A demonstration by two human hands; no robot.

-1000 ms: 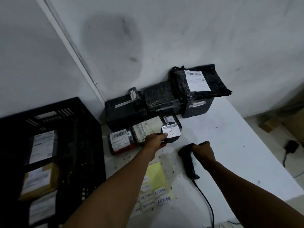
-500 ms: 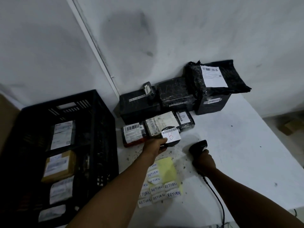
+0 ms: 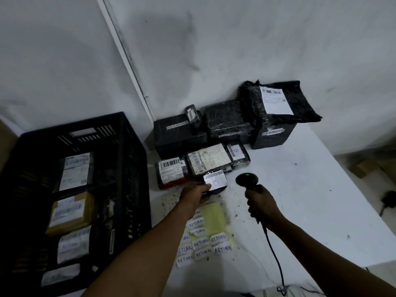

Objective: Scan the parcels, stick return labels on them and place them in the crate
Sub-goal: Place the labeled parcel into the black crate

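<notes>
Dim corner, white table (image 3: 310, 200) against a stained wall. Black crate (image 3: 120, 133) on my left, cut off at the frame edge, contents barely readable in the dark. Small round black parcel (image 3: 215, 182), white barcode label marked "B", sits above the RETURN labels (image 3: 203, 243); my left hand (image 3: 196, 195) pinches its near edge. My right hand (image 3: 260, 201) grips the barcode scanner (image 3: 247, 181), head just right of the parcel.

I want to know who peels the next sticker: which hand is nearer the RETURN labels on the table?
Left. The left hand holds the small parcel just above the RETURN labels; the right hand grips the scanner off to their right.
</notes>
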